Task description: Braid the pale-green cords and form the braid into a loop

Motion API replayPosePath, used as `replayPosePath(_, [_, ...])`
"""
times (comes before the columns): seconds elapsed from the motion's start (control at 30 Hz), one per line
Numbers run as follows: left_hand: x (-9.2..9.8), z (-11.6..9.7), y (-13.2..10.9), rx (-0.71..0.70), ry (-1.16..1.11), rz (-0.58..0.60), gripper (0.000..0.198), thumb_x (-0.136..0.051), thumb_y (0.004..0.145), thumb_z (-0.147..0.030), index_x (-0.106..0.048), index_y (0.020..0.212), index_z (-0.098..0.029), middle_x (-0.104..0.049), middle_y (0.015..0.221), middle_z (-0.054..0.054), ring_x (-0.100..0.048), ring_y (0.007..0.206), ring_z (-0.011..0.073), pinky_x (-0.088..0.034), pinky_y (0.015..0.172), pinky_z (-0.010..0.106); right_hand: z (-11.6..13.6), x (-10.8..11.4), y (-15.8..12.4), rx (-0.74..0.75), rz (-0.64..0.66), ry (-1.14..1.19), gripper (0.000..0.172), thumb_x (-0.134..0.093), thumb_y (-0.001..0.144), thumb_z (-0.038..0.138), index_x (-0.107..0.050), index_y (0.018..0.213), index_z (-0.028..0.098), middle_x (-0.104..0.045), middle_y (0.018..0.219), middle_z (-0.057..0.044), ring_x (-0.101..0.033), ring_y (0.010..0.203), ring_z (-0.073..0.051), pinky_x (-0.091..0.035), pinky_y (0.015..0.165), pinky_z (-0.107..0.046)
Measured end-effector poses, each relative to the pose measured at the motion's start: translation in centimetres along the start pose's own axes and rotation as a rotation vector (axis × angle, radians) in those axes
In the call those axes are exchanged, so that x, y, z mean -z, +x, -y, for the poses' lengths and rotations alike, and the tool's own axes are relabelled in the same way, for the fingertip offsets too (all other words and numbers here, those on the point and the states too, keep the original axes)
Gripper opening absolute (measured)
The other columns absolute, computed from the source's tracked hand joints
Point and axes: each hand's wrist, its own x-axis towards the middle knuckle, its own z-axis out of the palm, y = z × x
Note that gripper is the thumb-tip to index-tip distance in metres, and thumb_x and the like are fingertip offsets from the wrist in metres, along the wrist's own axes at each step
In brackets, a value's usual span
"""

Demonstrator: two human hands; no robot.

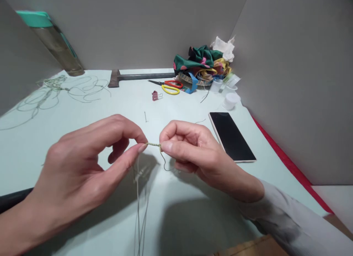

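Observation:
A short length of green braided cord [153, 144] is stretched level between my two hands, above the table. My left hand [93, 164] pinches its left end between thumb and forefinger. At the other end, my right hand [190, 147] grips it with thumb and bent fingers. Several thin loose strands [138, 208] hang from below my left fingertips toward the near edge. From the right end a short dark tail [164, 162] curls down. The ends of the cord inside both pinches are hidden.
A phone [233, 136] lies right of my hands. Behind are scissors [171, 87], a binder clip [156, 96], a hammer [114, 78], fabric [198, 61] and a small white container [231, 101]. Tangled thread [55, 87] and a leaning bottle [55, 46] are at left.

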Motion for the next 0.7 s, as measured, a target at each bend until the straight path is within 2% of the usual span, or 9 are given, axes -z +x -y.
replayPosePath(0.17, [-0.1, 0.2, -0.1, 0.118, -0.093, -0.04, 0.014, -0.069, 0.092, -0.033, -0.073, 0.079, -0.029, -0.071, 0.08, -0.006, -0.063, 0.068, 0.0107, -0.043, 0.062, 0.024, 0.1, -0.4, 0.2, -0.072, 0.012, 0.186, 0.008, -0.066, 0.085, 0.009, -0.061, 0.082, 0.015, -0.038, 0.067, 0.009, -0.021, 0.053, -0.002, -0.021, 0.046, -0.015])
replayPosePath(0.4, [-1.0, 1.2, -1.1, 0.235, -0.449, -0.027, 0.006, -0.076, 0.093, -0.027, -0.076, 0.089, -0.031, -0.071, 0.097, -0.002, -0.065, 0.097, 0.0174, -0.048, 0.077, 0.024, -0.4, -0.3, 0.5, -0.116, 0.012, 0.25, 0.013, -0.074, 0.087, 0.018, -0.062, 0.084, 0.014, -0.043, 0.074, 0.006, -0.022, 0.056, -0.003, -0.017, 0.046, -0.016])
replayPosePath(0.5, [-1.3, 1.2, -1.2, 0.242, -0.494, 0.002, 0.005, -0.075, 0.094, -0.026, -0.076, 0.09, -0.03, -0.07, 0.098, -0.001, -0.064, 0.096, 0.0177, -0.049, 0.076, 0.025, -0.7, -0.4, 0.5, -0.12, 0.035, 0.25, 0.019, -0.076, 0.09, 0.025, -0.061, 0.084, 0.013, -0.041, 0.073, 0.006, -0.02, 0.055, -0.002, -0.016, 0.046, -0.017])
replayPosePath(0.7, [-1.4, 1.0, -1.2, 0.241, -0.524, 0.012, 0.006, -0.075, 0.094, -0.025, -0.077, 0.09, -0.029, -0.071, 0.096, -0.001, -0.064, 0.093, 0.0147, -0.05, 0.076, 0.021, -0.9, -0.4, 0.7, -0.112, 0.035, 0.253, 0.024, -0.077, 0.09, 0.028, -0.059, 0.082, 0.015, -0.037, 0.072, 0.008, -0.019, 0.053, -0.002, -0.015, 0.046, -0.018])
